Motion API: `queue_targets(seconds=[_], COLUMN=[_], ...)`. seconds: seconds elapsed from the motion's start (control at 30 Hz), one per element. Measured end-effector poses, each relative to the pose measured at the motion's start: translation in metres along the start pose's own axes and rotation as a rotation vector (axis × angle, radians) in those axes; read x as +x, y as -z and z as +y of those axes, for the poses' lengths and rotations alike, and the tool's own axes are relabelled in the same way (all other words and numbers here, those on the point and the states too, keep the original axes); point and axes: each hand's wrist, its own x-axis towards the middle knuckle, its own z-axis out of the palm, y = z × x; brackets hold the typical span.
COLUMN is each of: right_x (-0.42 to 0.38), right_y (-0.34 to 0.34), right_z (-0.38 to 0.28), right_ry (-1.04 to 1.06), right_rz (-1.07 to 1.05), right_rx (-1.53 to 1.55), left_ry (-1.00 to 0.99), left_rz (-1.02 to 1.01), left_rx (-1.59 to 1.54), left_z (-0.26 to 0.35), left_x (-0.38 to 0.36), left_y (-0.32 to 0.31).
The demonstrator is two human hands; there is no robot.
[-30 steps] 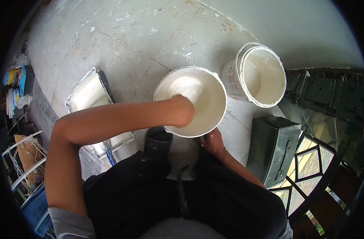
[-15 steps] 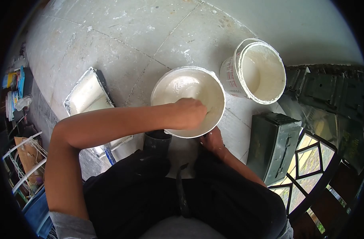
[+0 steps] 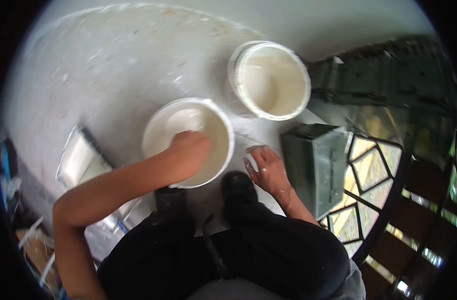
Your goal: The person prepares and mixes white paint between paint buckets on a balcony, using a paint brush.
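My left hand [image 3: 191,152] reaches over the rim of a white bucket [image 3: 224,122] with whitish paint [image 3: 186,120] inside. Its fingers are curled into a fist, and what they grip, if anything, is hidden beneath the hand. Just to the right of this bucket, my right hand [image 3: 269,170] is off the rim, in the air above the floor, fingers apart and slightly bent with nothing in them. White specks mark its skin. A second white bucket [image 3: 302,75], with pale paint low inside and a wire handle, stands behind and to the right.
A paint tray [image 3: 78,160] coated in white lies on the left. On the right are a dark green metal box [image 3: 313,165] and more green cases [image 3: 373,75]. A black metal grille [image 3: 373,185] borders that side. My shoes [image 3: 238,187] are close to the near bucket.
My right hand has let go of the near bucket's side and moved right, its fingers spreading. My left hand stays over the bucket. The whole view has swung, and things appear shifted left.
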Motion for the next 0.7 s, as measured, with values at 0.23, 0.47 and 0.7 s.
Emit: queue_targets(seconds=[0.23,0.47,0.7], right_x=[-0.031,-0.032,-0.035], right_y=[0.092,0.094,0.093], right_z=[0.054,0.071,0.075], right_ry=[-0.367,-0.360,-0.343], right_rz=[0.308,0.241,0.263], right_rx=[-0.563,-0.410,-0.386], left_ry=[0.150,0.039,0.215], left_rz=[-0.135,-0.240,0.047], left_rx=[0.196,0.186,0.310], left_z=[0.001,0.012,-0.008], left_x=[-0.015,-0.007,0.022], left_y=[-0.009,-0.009,0.002])
